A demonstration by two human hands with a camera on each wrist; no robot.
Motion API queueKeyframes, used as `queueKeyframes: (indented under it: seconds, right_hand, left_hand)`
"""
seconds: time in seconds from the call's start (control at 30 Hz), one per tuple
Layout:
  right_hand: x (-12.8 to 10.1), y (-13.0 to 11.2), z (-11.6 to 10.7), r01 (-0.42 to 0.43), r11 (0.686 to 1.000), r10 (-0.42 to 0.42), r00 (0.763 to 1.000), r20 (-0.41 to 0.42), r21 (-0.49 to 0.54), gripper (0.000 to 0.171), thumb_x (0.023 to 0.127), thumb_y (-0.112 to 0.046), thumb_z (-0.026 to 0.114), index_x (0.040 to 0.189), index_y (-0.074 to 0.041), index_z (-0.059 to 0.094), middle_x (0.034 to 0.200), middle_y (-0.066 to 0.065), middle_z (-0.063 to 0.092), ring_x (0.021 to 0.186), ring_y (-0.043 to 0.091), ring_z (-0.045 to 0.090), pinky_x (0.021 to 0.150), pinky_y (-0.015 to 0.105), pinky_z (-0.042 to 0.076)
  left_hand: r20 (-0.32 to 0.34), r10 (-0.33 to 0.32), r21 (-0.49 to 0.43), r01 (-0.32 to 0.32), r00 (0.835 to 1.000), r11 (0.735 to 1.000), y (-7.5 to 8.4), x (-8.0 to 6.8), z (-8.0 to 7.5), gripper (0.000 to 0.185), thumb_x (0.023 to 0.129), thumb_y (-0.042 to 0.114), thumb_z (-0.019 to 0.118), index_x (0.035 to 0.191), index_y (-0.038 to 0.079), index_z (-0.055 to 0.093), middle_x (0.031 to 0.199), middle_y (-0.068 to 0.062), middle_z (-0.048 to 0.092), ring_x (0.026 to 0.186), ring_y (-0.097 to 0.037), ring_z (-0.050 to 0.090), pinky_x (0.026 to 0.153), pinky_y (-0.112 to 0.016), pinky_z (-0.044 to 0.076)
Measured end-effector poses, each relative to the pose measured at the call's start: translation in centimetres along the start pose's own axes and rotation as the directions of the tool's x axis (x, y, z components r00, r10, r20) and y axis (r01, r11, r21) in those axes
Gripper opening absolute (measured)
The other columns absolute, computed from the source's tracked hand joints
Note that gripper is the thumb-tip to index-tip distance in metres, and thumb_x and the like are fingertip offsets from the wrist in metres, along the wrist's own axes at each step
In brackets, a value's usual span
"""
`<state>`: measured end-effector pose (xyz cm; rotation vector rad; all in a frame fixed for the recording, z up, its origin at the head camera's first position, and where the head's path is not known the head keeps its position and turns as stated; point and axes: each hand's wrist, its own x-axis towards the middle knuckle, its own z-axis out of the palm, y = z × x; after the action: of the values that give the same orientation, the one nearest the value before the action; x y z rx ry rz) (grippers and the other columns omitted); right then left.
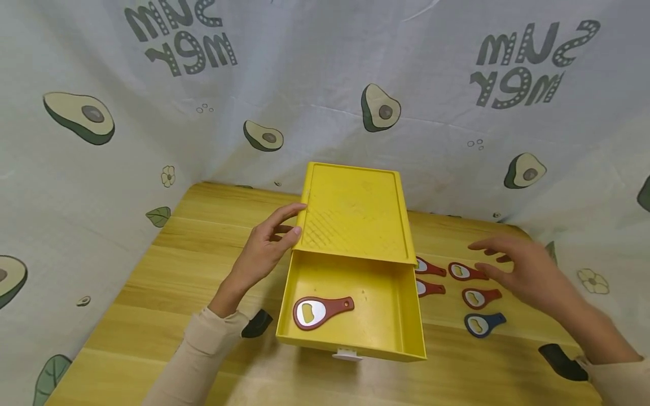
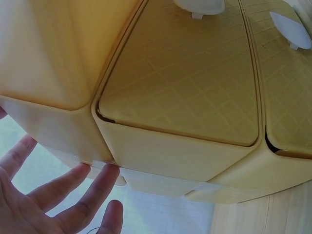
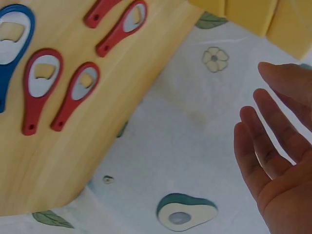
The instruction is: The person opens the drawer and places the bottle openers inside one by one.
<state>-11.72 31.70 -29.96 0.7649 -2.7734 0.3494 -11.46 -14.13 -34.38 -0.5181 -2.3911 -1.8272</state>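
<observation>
A yellow drawer box [image 1: 358, 211] stands on the table with its top drawer [image 1: 386, 321] pulled out. Inside that drawer lies a red bottle opener [image 1: 325, 311]. My left hand [image 1: 266, 248] touches the left side of the box; its fingertips rest against the wall in the left wrist view. My right hand [image 1: 533, 276] hovers, fingers loosely bent and holding nothing, near a red bottle opener [image 1: 464, 272] right of the box. Below that one lie another red opener [image 1: 479, 298] and a blue bottle opener [image 1: 483, 324]. Two more red openers [image 1: 431, 267] are partly hidden by the box.
The wooden table [image 1: 203, 259] ends against a white cloth [image 1: 315, 67] printed with avocados, which hangs behind and at the sides. White handles [image 2: 200, 6] stick out from the drawer fronts. Black wrist straps [image 1: 562, 362] show at both sleeves.
</observation>
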Motion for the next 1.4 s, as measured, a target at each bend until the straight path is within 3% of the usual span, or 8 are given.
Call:
queueKeyframes:
  seconds: [0.2, 0.3, 0.53, 0.67, 0.87, 1.0, 1.2, 1.4]
  right_hand:
    - [-1.1, 1.3, 1.7, 0.007, 1.0, -0.006, 0.998, 0.062, -0.002, 0.033, 0.074, -0.001, 0.084, 0.105, -0.008, 0.075, 0.102, 0.01, 0.075, 0.089, 0.032, 0.069, 0.067, 0.037, 0.058]
    - [-1.9, 1.7, 2.4, -0.051, 0.999, 0.05, 0.99, 0.132, -0.001, 0.029, 0.077, -0.005, 0.083, 0.104, -0.011, 0.075, 0.102, 0.007, 0.075, 0.092, 0.031, 0.069, 0.07, 0.041, 0.057]
    - [-3.7, 2.7, 4.3, -0.099, 0.993, 0.078, 0.961, 0.266, 0.067, 0.028, 0.081, -0.008, 0.081, 0.108, -0.012, 0.075, 0.107, 0.004, 0.074, 0.097, 0.03, 0.069, 0.07, 0.039, 0.059]
    - [-4.5, 3.8, 5.3, -0.061, 0.996, 0.038, 0.956, 0.292, 0.068, 0.028, 0.077, -0.007, 0.083, 0.102, -0.016, 0.075, 0.102, -0.003, 0.073, 0.091, 0.018, 0.069, 0.071, 0.033, 0.058]
    - [-5.7, 5.5, 6.6, -0.019, 0.993, -0.023, 0.938, 0.345, 0.119, 0.031, 0.073, -0.008, 0.086, 0.101, -0.013, 0.074, 0.101, 0.002, 0.073, 0.082, 0.006, 0.066, 0.068, 0.029, 0.055]
    - [-6.5, 6.3, 7.3, 0.047, 0.984, -0.104, 0.936, 0.338, 0.174, 0.034, 0.071, -0.011, 0.087, 0.102, -0.014, 0.072, 0.099, 0.001, 0.071, 0.085, 0.007, 0.065, 0.07, 0.028, 0.054]
    - [-7.4, 7.3, 8.5, 0.178, 0.96, -0.23, 0.943, 0.243, 0.217, 0.037, 0.072, -0.006, 0.087, 0.1, -0.025, 0.071, 0.1, -0.009, 0.069, 0.095, 0.007, 0.062, 0.084, 0.008, 0.039]
    - [-7.9, 7.7, 9.1, 0.157, 0.955, -0.227, 0.934, 0.276, 0.253, 0.034, 0.078, -0.006, 0.083, 0.102, -0.026, 0.07, 0.103, -0.009, 0.067, 0.097, 0.004, 0.06, 0.081, 0.008, 0.04]
  left_hand:
    - [-0.015, 0.003, 0.003, -0.003, 1.0, 1.0, -0.2, -0.1, 0.0, 0.042, 0.102, 0.025, 0.058, 0.144, 0.028, 0.053, 0.148, 0.004, 0.051, 0.117, -0.026, 0.064, 0.092, -0.046, 0.054]
    - [-0.013, 0.002, -0.005, -0.002, 1.0, 1.0, -0.2, 0.0, 0.1, 0.042, 0.102, 0.025, 0.058, 0.144, 0.028, 0.053, 0.148, 0.004, 0.052, 0.116, -0.027, 0.064, 0.092, -0.046, 0.052]
    - [-0.007, 0.004, -0.009, -0.004, 1.0, 1.0, -0.1, 0.0, 0.2, 0.042, 0.102, 0.026, 0.058, 0.144, 0.029, 0.053, 0.147, 0.004, 0.052, 0.115, -0.026, 0.064, 0.09, -0.046, 0.053]
    - [-0.006, 0.007, -0.008, -0.007, 1.0, 1.0, -0.2, -0.1, 0.2, 0.042, 0.102, 0.025, 0.057, 0.144, 0.028, 0.053, 0.147, 0.003, 0.052, 0.116, -0.025, 0.064, 0.093, -0.046, 0.052]
    - [-0.007, 0.015, -0.008, -0.015, 1.0, 1.0, -0.2, 0.1, 0.2, 0.042, 0.102, 0.025, 0.058, 0.144, 0.028, 0.053, 0.147, 0.004, 0.052, 0.115, -0.025, 0.065, 0.094, -0.048, 0.051]
    - [-0.01, 0.022, -0.009, -0.022, 1.0, 1.0, -0.2, 0.1, 0.2, 0.042, 0.102, 0.024, 0.057, 0.144, 0.026, 0.053, 0.148, 0.003, 0.052, 0.116, -0.027, 0.065, 0.096, -0.051, 0.05]
    - [-0.012, 0.025, -0.019, -0.025, 1.0, 1.0, -0.2, 0.1, 0.2, 0.042, 0.102, 0.023, 0.057, 0.144, 0.025, 0.053, 0.148, 0.002, 0.052, 0.115, -0.028, 0.065, 0.096, -0.054, 0.049]
    - [-0.01, 0.024, -0.02, -0.024, 1.0, 1.0, -0.2, 0.1, 0.2, 0.042, 0.102, 0.024, 0.057, 0.144, 0.026, 0.053, 0.148, 0.002, 0.052, 0.115, -0.028, 0.065, 0.096, -0.054, 0.049]
